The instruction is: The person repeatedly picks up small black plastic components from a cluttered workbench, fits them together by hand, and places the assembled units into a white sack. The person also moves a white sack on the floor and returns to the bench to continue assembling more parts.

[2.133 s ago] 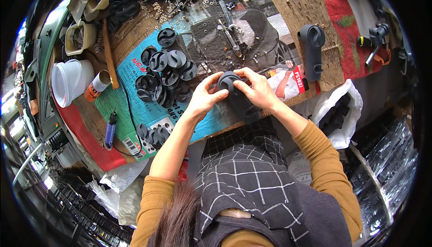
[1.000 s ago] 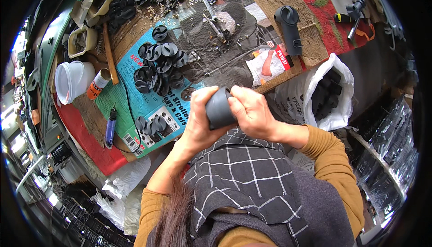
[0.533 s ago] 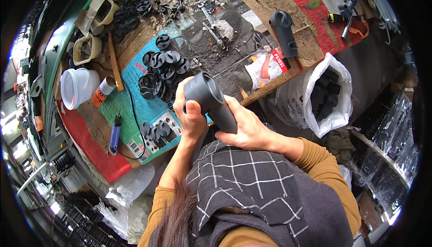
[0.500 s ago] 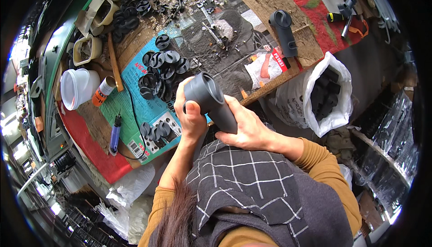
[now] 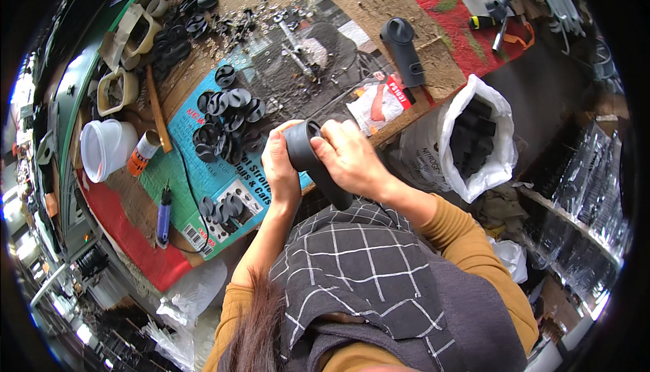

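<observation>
Between my two hands, above my lap at the table's front edge, is a black plastic part (image 5: 330, 188) with a round cup-like end and a short tubular arm. My left hand (image 5: 281, 169) wraps the outer side of the round end. The right hand (image 5: 352, 155) is closed over the other side, its thumb and fingers at the rim of the round opening; whether they also pinch something small inside cannot be seen. A pile of black round caps (image 5: 230, 111) lies just beyond my left hand. Another similar black part (image 5: 404, 52) rests near the table's right edge.
A white sack (image 5: 467, 189) of black parts stands right of the table. On the left are a white tub (image 5: 101, 152), an orange tube (image 5: 143, 152), a hammer with a wooden handle (image 5: 157, 111) and a blue electric screwdriver (image 5: 164, 216) with a cord. Small hardware (image 5: 247, 23) is scattered at the back.
My right hand has moved from the tubular arm up to the round end. The part has turned, its opening now more toward my right hand. The whole view has shifted slightly.
</observation>
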The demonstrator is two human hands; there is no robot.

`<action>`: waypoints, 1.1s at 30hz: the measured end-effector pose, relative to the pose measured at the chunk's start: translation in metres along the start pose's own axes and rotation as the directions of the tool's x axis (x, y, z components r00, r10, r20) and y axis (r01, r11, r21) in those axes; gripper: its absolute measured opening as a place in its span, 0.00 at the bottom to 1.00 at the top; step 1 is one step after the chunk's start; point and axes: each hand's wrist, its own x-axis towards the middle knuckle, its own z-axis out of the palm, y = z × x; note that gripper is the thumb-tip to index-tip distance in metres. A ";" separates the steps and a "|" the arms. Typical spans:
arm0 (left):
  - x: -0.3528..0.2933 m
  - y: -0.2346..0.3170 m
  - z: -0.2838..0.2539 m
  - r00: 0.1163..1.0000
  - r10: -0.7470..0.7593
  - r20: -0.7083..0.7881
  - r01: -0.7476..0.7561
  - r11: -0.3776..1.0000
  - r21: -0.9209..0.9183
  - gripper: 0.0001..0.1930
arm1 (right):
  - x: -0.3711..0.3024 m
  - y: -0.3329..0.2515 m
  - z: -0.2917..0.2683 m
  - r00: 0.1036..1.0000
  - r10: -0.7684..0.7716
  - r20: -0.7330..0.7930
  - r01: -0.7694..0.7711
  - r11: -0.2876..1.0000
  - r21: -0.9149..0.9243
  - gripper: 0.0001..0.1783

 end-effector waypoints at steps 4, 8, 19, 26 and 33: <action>0.005 0.001 0.006 0.972 -0.234 0.035 0.235 0.946 -0.224 0.27 | -0.001 0.009 -0.002 0.997 -0.080 0.018 0.079 0.996 0.037 0.10; 0.010 0.000 0.014 0.937 -0.345 0.058 0.344 0.881 -0.324 0.27 | -0.005 0.013 -0.012 0.990 -0.139 -0.029 0.137 0.988 -0.075 0.10; 0.047 -0.015 0.027 0.864 -0.495 0.095 0.498 0.812 -0.305 0.26 | -0.028 0.035 -0.021 0.998 0.066 0.019 -0.067 0.995 0.070 0.54; 0.049 -0.014 0.073 0.997 -0.026 0.069 0.026 1.000 0.003 0.44 | 0.026 0.108 -0.064 0.952 0.247 -0.180 -0.184 0.934 0.306 0.23; 0.066 -0.018 0.101 0.998 -0.029 0.059 0.018 0.984 0.178 0.44 | 0.082 0.196 -0.108 0.843 0.446 -0.301 -0.495 0.863 -0.106 0.33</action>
